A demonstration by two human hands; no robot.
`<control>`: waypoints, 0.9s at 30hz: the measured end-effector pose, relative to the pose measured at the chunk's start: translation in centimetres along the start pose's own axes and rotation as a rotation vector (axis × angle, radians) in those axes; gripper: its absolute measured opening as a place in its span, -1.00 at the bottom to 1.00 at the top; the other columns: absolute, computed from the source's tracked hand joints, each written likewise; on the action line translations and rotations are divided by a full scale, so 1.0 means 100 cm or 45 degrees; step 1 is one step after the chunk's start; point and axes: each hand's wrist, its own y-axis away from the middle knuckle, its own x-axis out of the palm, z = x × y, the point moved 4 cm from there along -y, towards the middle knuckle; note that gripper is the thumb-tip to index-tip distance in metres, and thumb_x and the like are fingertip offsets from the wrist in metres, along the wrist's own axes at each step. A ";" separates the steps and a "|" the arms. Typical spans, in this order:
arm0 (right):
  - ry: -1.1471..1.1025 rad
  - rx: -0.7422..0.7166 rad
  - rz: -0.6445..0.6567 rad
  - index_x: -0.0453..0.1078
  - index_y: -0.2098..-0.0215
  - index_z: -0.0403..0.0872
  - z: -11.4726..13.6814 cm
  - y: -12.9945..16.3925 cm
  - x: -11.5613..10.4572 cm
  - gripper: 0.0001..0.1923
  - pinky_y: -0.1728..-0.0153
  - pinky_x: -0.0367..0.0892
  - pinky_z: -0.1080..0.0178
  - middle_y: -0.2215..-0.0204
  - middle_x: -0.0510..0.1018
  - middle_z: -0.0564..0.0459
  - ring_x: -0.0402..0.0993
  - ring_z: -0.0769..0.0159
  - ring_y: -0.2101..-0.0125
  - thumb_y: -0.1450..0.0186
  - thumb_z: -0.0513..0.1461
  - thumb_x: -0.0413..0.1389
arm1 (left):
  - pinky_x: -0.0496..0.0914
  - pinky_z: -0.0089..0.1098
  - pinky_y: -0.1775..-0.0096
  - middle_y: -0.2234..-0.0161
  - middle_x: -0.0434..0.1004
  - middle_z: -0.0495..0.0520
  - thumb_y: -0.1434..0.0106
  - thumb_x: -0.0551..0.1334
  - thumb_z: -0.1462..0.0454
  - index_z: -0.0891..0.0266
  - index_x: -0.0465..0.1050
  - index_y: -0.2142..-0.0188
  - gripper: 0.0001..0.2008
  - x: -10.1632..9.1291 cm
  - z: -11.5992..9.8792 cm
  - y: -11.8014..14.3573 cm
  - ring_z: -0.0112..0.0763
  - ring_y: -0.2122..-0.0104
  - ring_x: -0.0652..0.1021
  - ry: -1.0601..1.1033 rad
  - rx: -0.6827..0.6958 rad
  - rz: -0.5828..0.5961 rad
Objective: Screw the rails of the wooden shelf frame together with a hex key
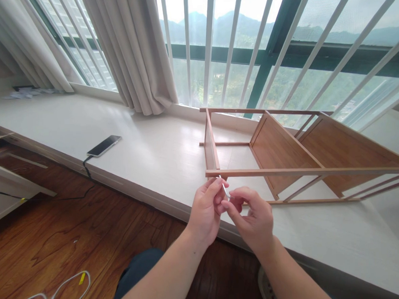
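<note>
A wooden shelf frame (287, 171) lies on its side on the white window ledge (84, 124), with slats and two board panels. My left hand (206, 211) and my right hand (253, 216) meet just below the frame's near rail, at its left corner. Both pinch a small bent metal tool (224, 189), thin and silvery, like a hex key. Its upper tip reaches the rail near the corner joint. My forearms come up from the bottom of the view.
A dark phone (104, 145) lies on the ledge with a cable running down to the wood floor (57, 237). Beige curtains (137, 50) hang at the barred window. A white cable (64, 290) lies on the floor at the lower left.
</note>
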 end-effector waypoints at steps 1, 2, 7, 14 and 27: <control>0.006 -0.005 -0.016 0.39 0.13 -0.03 0.000 0.000 0.000 -0.81 0.51 0.35 0.33 0.48 0.46 0.15 0.35 0.42 0.54 -0.32 -0.32 0.25 | 0.15 -0.55 0.55 0.63 0.12 -0.16 -0.21 0.40 0.10 0.28 0.49 0.41 -0.72 0.000 0.000 0.000 -0.61 0.63 0.25 -0.003 -0.002 -0.003; 0.009 -0.014 -0.032 0.38 0.12 -0.03 0.000 0.001 0.000 -0.80 0.51 0.36 0.33 0.47 0.47 0.15 0.36 0.42 0.54 -0.31 -0.32 0.25 | 0.15 -0.55 0.56 0.63 0.11 -0.16 -0.20 0.40 0.09 0.28 0.49 0.40 -0.72 0.000 0.000 0.000 -0.61 0.63 0.25 -0.006 -0.003 -0.006; 0.005 -0.054 -0.067 0.34 0.05 -0.02 0.001 0.000 0.001 -0.72 0.54 0.38 0.32 0.46 0.48 0.15 0.38 0.41 0.55 -0.31 -0.31 0.25 | 0.16 -0.53 0.55 0.63 0.14 -0.15 -0.20 0.40 0.08 0.27 0.51 0.40 -0.71 -0.002 0.000 -0.001 -0.59 0.62 0.25 -0.006 -0.007 -0.007; -0.009 -0.080 -0.028 0.34 0.01 -0.01 0.000 0.001 0.002 -0.70 0.51 0.39 0.31 0.44 0.48 0.15 0.38 0.41 0.53 -0.32 -0.33 0.24 | 0.20 -0.53 0.52 0.61 0.19 -0.14 -0.21 0.38 0.12 0.28 0.51 0.40 -0.75 -0.001 0.001 -0.003 -0.63 0.63 0.20 0.053 -0.026 0.051; -0.070 -0.150 0.011 0.33 -0.01 0.02 0.002 -0.003 0.007 -0.68 0.48 0.39 0.32 0.38 0.50 0.12 0.38 0.42 0.50 -0.35 -0.39 0.20 | 0.39 -0.44 0.46 0.64 0.11 -0.19 -0.14 0.43 0.12 0.27 0.50 0.39 -0.74 0.000 0.002 -0.003 -0.58 0.63 0.27 0.170 -0.168 0.019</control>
